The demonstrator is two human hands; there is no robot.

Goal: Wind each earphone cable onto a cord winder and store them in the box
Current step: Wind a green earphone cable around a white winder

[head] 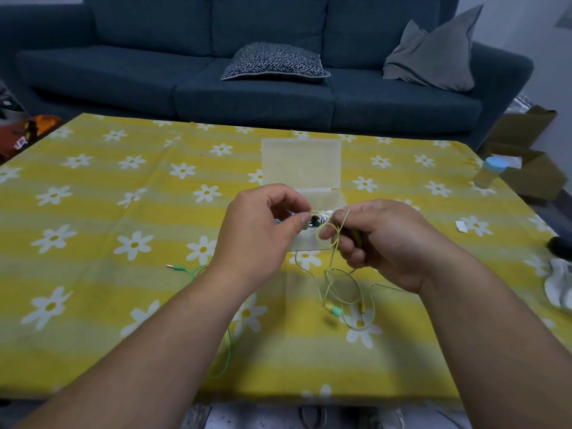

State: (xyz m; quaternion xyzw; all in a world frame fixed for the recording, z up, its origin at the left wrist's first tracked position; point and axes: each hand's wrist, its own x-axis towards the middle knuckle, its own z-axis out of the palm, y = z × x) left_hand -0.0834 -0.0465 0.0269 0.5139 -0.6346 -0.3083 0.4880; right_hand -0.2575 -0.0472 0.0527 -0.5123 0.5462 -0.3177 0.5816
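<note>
Daisy worktop [93, 212], box [301, 162] open. Our left hand [263, 230] pinches the cable [318, 238], right hand [380, 243] grips its loops (slack trails below); we should keep turns taut.

Two forearms of one person fill the lower half of the frame. The left forearm [161, 345] comes in from the lower left corner, the right forearm [495, 329] from the lower right edge. Both are bare along their whole visible length, through the wrists to the left hand [263, 230] and right hand [387, 243]. The thumbnails that show are short and plain.
</note>
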